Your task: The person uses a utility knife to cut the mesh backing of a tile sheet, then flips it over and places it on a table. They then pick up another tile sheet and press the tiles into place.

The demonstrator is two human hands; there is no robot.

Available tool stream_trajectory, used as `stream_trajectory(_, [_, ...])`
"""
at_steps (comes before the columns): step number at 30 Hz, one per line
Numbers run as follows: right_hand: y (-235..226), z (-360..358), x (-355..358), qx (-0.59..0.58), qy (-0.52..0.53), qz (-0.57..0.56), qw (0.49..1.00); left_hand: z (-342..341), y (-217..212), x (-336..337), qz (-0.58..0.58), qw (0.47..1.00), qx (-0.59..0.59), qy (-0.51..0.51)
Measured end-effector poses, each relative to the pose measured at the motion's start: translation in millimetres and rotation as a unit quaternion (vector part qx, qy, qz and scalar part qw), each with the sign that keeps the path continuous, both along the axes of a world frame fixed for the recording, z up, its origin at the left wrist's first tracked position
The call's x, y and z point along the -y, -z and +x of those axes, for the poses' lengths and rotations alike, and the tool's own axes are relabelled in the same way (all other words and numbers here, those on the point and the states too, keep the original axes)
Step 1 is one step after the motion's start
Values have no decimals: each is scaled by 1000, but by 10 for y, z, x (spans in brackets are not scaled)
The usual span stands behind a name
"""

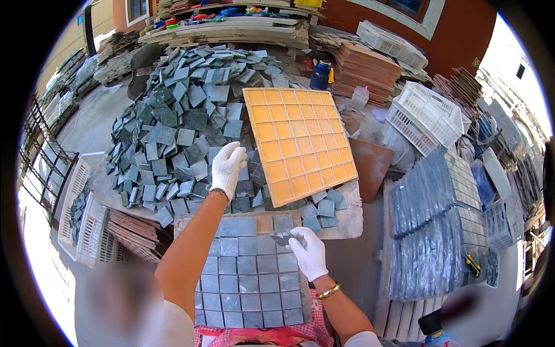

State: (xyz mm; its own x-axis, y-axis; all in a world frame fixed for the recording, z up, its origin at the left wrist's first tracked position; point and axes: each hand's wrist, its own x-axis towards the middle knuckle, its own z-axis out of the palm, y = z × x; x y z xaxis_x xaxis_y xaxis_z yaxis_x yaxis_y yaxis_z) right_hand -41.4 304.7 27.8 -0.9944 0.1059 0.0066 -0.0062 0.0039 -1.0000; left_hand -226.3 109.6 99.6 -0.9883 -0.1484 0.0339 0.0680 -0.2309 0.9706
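Observation:
My left hand (226, 169), in a white glove, reaches over the near edge of a big heap of loose grey-green stone tiles (165, 136). Its fingers are stretched out and apart, and nothing shows in them. Between thumb and fingers of my gloved right hand (308, 253) is a small dark stone tile (281, 237), tilted above the right side of a tile grid (248, 283). This grid of square tiles lies in rows in front of me. In its far row, one square (264, 224) shows brown base between neighbouring tiles.
A yellow grid mould (300, 141) leans on the heap beyond my hands. Wrapped tile stacks (425, 237) stand at the right, with white crates (428, 115) behind them. Brown boards (139, 234) and a white basket (81, 173) sit at the left. A blue jug (321, 75) stands farther back.

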Motion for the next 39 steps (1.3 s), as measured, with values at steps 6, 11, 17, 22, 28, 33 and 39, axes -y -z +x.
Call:
stream_trajectory(6, [63, -532, 235, -371, 4, 390, 843, 932, 276, 750, -51, 998, 12, 28])
stream_trajectory(11, [3, -562, 132, -338, -91, 440, 827, 1749, 568, 1215, -76, 996, 36, -4])
stream_trajectory(17, [-31, -563, 113, -299, -146, 452, 827, 2324, 697, 1289, -45, 996, 49, -55])
stream_trajectory(22, [79, -438, 211, -295, -107, 426, 848, 2515, 627, 1267, -32, 993, 62, -95])
stream_trajectory(28, [15, -556, 214, -315, -203, 468, 800, 2672, 675, 1423, -21, 989, 76, -127])
stream_trajectory(33, [-88, -499, 284, -244, -166, 517, 803, 2754, 553, 1535, -49, 982, 78, -166])
stream_trajectory(39, [-165, -505, 383, -129, -156, 536, 820, 2858, 648, 1794, -51, 980, 64, -184])
